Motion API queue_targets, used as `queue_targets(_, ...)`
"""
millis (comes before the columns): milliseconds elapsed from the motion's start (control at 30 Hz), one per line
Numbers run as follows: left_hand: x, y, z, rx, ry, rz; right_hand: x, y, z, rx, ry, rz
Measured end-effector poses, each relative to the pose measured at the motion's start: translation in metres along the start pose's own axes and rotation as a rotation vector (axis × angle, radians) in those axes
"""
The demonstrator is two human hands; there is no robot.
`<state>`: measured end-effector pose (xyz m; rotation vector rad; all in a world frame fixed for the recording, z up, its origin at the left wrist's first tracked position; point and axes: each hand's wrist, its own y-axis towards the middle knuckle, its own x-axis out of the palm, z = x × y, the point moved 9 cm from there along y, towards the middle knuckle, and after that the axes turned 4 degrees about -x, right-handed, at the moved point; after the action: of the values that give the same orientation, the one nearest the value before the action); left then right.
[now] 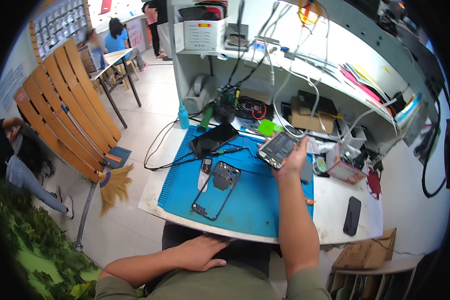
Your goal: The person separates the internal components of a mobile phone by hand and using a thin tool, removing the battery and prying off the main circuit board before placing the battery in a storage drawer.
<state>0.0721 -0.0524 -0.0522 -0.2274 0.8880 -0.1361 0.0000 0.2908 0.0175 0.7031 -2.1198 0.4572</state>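
Observation:
My right hand (293,161) grips an opened phone (279,148), its battery and inner parts exposed, above the back right of the blue work mat (250,212). Flat on my lap, below the table edge, lies my left hand (199,252), fingers stretched out and holding nothing. An empty black phone mid-frame (224,173) rests on the mat. Beside it is a flat metal blade-like tool (203,181). Farther back lies a dark phone screen (214,139), with a thin corded pen-like tool (230,150) next to it.
A light-blue squeeze bottle (183,117) stands at the mat's back left corner. Cables hang from the shelf (295,62) over the bench. On the right are a small box of parts (346,167) and a black phone (352,216). A broom (116,187) leans left.

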Motion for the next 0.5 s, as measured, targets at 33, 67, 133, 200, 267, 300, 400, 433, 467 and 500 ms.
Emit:
queue_targets(33, -0.007, 0.0, 0.002, -0.03, -0.045, -0.029, 0.003, 0.003, 0.005, 0.043, 0.004, -0.032)
queue_targets(67, -0.013, 0.001, 0.005, -0.052, -0.088, -0.056, 0.011, 0.0, 0.006, 0.079, 0.003, -0.065)
queue_targets(133, -0.015, -0.003, 0.004, -0.104, -0.127, -0.067, 0.019, -0.016, 0.007, 0.045, -0.081, -0.057)
queue_targets(200, -0.017, -0.001, 0.011, -0.081, -0.111, -0.085, 0.012, -0.028, -0.002, 0.042, -0.062, -0.05)
queue_targets(267, -0.021, 0.0, 0.015, -0.11, -0.122, -0.147, 0.001, -0.045, -0.015, 0.035, -0.071, -0.008)
queue_targets(300, -0.018, 0.0, 0.012, -0.08, -0.118, -0.133, -0.001, -0.05, -0.017, 0.031, -0.067, -0.044)
queue_targets(400, -0.011, -0.009, 0.018, -0.044, -0.107, -0.143, -0.006, -0.074, -0.03, 0.058, -0.051, -0.05)
queue_targets(433, -0.005, -0.015, 0.02, -0.063, -0.124, -0.208, -0.016, -0.078, -0.036, 0.037, -0.055, -0.024)
queue_targets(467, -0.003, -0.019, 0.024, -0.042, -0.128, -0.211, -0.02, -0.084, -0.042, 0.027, -0.045, -0.061)
queue_targets(500, 0.0, -0.023, 0.028, -0.022, -0.133, -0.212, -0.022, -0.089, -0.05, 0.018, -0.036, -0.099)
